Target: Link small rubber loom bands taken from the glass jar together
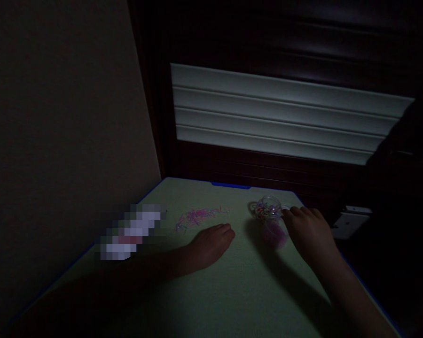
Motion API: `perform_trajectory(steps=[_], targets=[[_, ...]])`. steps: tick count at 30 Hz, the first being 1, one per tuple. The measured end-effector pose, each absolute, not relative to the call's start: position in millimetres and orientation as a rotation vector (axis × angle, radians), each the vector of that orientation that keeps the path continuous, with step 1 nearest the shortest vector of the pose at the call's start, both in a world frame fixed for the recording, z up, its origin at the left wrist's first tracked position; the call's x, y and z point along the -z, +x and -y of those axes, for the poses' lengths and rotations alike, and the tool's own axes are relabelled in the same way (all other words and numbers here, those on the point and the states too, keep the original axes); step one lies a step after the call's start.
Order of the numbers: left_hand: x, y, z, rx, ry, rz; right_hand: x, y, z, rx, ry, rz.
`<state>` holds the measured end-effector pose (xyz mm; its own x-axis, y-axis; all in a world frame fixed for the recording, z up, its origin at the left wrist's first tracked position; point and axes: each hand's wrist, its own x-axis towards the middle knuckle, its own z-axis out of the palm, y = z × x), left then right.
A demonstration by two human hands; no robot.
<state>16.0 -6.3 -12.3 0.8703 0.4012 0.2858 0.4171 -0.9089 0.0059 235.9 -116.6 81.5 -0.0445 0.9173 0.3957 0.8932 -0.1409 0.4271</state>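
Observation:
My left hand [214,241] rests low over the table with its fingers curled together; whatever may be in them is hidden. Just beyond it lies a loose, spread-out heap of thin pink and multicoloured pieces [197,216], too small and dim to name. My right hand [308,230] is closed at the right side of a clear round jar [268,206], which holds many-coloured small loops. Its fingertips are hidden, so I cannot tell what they grip. A see-through container with pink contents [274,234] is in front of the jar, close to my right hand.
The pale green table [211,300] has a blue rim and a blue strip [230,186] at its far edge. A blurred-out white and red item [132,234] lies at the left. Behind stands a dark wooden panel with light slats [268,112]. A white box-like object [352,221] is off to the right.

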Motion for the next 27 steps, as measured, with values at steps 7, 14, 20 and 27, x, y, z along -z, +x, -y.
perform_trajectory(steps=[7,14,20,27], targets=[[10.9,15.4,6.8,0.438,-2.979,0.64,-82.1,234.6,116.3,-0.932,2.139,-2.025],[11.9,15.3,6.2,0.452,-2.981,0.647,-83.9,233.1,116.4,-0.93,2.141,-2.028],[11.2,15.5,6.8,0.438,-2.975,0.64,-83.6,234.1,117.8,-0.918,2.148,-2.028],[10.3,16.2,7.5,0.421,-2.962,0.65,-83.6,234.5,117.2,-0.906,2.138,-2.028]])
